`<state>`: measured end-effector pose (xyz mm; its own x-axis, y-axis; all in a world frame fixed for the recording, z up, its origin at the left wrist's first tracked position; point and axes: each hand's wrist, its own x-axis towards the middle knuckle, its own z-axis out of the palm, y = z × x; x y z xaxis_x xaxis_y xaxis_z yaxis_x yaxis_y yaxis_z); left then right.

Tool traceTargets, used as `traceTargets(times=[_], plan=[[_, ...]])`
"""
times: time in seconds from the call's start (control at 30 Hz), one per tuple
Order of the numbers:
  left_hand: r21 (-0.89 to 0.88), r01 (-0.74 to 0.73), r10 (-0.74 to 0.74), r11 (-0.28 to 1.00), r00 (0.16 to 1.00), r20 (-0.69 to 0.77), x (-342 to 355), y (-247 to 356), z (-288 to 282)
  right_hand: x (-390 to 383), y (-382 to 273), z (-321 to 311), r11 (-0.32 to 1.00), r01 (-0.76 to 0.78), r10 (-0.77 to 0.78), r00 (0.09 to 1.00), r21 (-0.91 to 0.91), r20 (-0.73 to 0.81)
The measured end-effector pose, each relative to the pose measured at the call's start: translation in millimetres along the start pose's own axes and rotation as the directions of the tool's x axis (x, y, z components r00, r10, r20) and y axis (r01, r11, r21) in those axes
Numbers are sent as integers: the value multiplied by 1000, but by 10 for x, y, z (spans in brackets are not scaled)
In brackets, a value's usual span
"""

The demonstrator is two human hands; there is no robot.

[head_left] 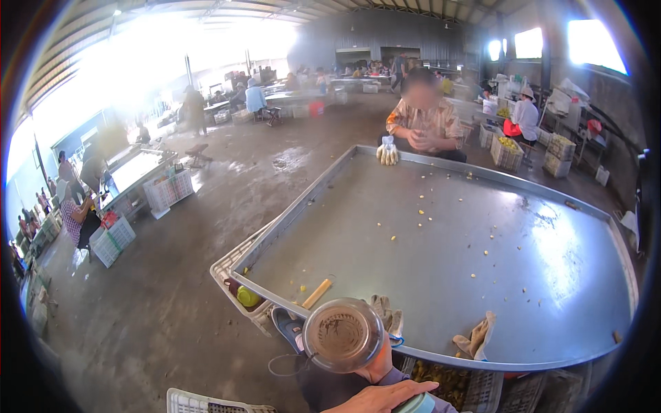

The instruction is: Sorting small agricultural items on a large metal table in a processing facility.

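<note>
A clear round jar (344, 334) is raised close to me, its base toward the view and brown matter inside. My right hand (375, 368), with a purple-grey sleeve behind it, grips the jar's side, its fingers partly hidden. Below, my left hand (379, 399) reaches in from the lower edge, its fingers lying over a teal round lid (416, 405). A thin loop (281, 365) hangs beside the jar. Just beyond, one work glove (387, 316) lies at the near edge of the metal table (358, 241), and another glove (475, 337) rests farther right.
On the table lie a wooden-handled tool (317, 294) and scattered small pale bits. A co-worker (423, 120) sits at the far edge by a pale glove (387, 153). Crates stand around: one (241, 275) left of the table, another (210, 401) at lower left, a filled one (447, 382) below.
</note>
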<state>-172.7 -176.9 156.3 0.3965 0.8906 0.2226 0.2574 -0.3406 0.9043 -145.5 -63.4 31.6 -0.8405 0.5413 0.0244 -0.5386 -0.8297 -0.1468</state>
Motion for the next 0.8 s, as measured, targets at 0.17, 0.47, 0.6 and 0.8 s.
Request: traceTargets(times=[0.17,0.47,0.6,0.8], plan=[[160,49,-42,986,998,-49,-17,2,-31,56,16,-153,999,-21,21,1000,-29,5],[202,41,-26,979,997,-78,-59,15,62,92,-26,-393,982,-81,72,996,-172,-59],[174,66,-53,982,996,-78,-128,35,96,19,15,-217,982,-131,129,991,-138,-24],[213,86,-68,973,994,-88,-128,16,56,42,22,-142,983,-120,119,993,-142,-17]])
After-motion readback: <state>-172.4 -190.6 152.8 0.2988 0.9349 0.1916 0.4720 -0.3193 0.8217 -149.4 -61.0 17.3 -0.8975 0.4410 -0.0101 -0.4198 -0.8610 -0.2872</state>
